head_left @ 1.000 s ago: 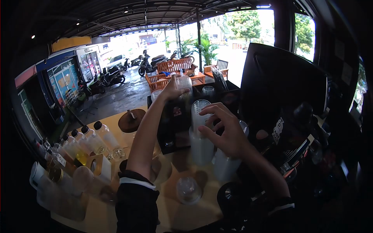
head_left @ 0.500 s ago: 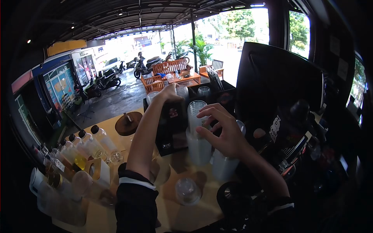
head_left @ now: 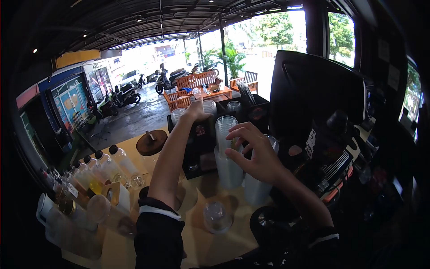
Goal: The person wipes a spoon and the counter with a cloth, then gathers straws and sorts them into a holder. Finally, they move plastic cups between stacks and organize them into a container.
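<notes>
My left hand (head_left: 195,112) reaches over the black organizer box (head_left: 197,145), its fingers stretched out right beside a stack of clear plastic lids (head_left: 209,106). Another lid stack (head_left: 178,114) stands to its left. With fingers curved and spread apart, my right hand (head_left: 255,152) is at the right side of a tall stack of clear plastic cups (head_left: 223,125). Wider stacks of translucent cups (head_left: 230,172) stand below and behind that hand. One clear domed piece of plastic (head_left: 217,217) sits alone on the wooden counter (head_left: 197,242) between my forearms.
Bottles with black caps (head_left: 123,161) line the counter's left side, near a clear pitcher (head_left: 49,215) and a wooden holder (head_left: 117,195). A round wooden lid (head_left: 151,142) is behind them. A large black machine (head_left: 318,94) rises at right. Outside are wooden benches (head_left: 197,80) and motorbikes (head_left: 125,94).
My left hand has shifted slightly, with a finger now stretched forward beside the lids. My right hand keeps nearly the same pose by the cups. The whole view has tilted a little.
</notes>
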Action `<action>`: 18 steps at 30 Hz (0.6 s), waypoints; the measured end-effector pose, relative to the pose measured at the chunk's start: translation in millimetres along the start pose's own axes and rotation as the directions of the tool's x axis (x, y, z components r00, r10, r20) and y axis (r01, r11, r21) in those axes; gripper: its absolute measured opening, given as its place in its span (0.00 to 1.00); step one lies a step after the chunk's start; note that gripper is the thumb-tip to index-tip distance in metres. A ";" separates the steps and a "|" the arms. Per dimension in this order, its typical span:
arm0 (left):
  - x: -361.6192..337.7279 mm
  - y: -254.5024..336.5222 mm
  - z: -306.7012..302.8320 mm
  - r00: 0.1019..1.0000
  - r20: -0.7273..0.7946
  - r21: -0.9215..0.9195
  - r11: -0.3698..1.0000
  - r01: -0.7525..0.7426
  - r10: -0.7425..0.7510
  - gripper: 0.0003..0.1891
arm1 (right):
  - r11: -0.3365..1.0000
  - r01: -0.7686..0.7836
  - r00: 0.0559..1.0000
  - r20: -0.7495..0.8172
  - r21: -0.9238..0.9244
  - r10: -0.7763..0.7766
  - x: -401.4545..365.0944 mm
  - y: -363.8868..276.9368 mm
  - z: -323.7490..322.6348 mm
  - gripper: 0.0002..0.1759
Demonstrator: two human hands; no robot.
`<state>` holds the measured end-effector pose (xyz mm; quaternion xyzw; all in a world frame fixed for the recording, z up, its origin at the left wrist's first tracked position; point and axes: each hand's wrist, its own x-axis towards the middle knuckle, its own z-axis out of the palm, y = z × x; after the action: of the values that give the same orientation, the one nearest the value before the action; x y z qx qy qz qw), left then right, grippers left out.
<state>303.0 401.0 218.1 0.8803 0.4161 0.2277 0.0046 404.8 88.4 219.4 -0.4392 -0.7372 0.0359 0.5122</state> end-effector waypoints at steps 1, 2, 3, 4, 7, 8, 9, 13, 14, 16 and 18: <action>-8.0 0.9 -0.9 0.990 -0.130 -0.007 0.998 -0.060 0.059 0.55 | 1.000 0.008 1.000 0.008 -0.010 -0.008 -1.6 -2.0 1.0 0.13; -11.8 -1.2 -8.2 0.985 -0.133 -0.069 0.990 -0.123 0.113 0.59 | 1.000 0.004 1.000 0.013 -0.001 -0.004 -3.1 -4.0 2.2 0.13; -22.7 6.7 -21.4 0.972 -0.180 -0.065 0.985 -0.163 0.149 0.54 | 1.000 0.009 1.000 0.014 -0.007 -0.009 -4.7 -5.7 3.4 0.13; -29.4 6.8 -28.1 0.927 -0.271 -0.065 0.956 -0.285 0.258 0.51 | 1.000 0.012 1.000 0.016 -0.010 -0.012 -7.0 -7.5 5.8 0.12; -83.1 24.4 -55.8 0.878 -0.283 -0.099 0.899 -0.426 0.385 0.43 | 0.999 0.001 1.000 0.010 0.033 -0.001 -20.1 -8.7 21.0 0.10; -104.1 30.8 -60.6 0.845 -0.309 -0.063 0.877 -0.476 0.437 0.40 | 0.998 -0.011 1.000 0.023 0.055 0.010 -25.0 -6.2 26.0 0.09; -127.5 33.9 -64.5 0.857 -0.292 -0.077 0.883 -0.463 0.424 0.40 | 0.997 -0.031 0.999 0.035 0.067 0.028 -30.2 -7.1 30.8 0.09; -225.0 53.2 -72.8 0.868 -0.196 -0.064 0.877 -0.475 0.456 0.36 | 0.982 -0.185 0.964 0.199 0.027 0.176 -58.6 -3.3 46.6 0.12; -242.7 51.2 -68.3 0.886 -0.202 -0.147 0.881 -0.449 0.418 0.35 | 0.962 -0.249 0.955 0.195 0.108 0.225 -66.8 1.3 53.1 0.16; -276.0 42.5 -57.5 0.906 -0.199 -0.230 0.881 -0.413 0.373 0.34 | 0.930 -0.313 0.940 0.202 0.192 0.275 -87.0 9.4 67.3 0.22; -304.5 28.4 -40.1 0.966 -0.081 -0.440 0.861 -0.254 0.244 0.33 | 0.871 -0.405 0.913 0.163 0.278 0.373 -111.6 16.9 80.7 0.38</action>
<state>140.1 151.5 138.7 0.8993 0.2356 0.3256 0.1727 361.6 54.4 92.1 -0.4915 -0.6447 0.2749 0.5170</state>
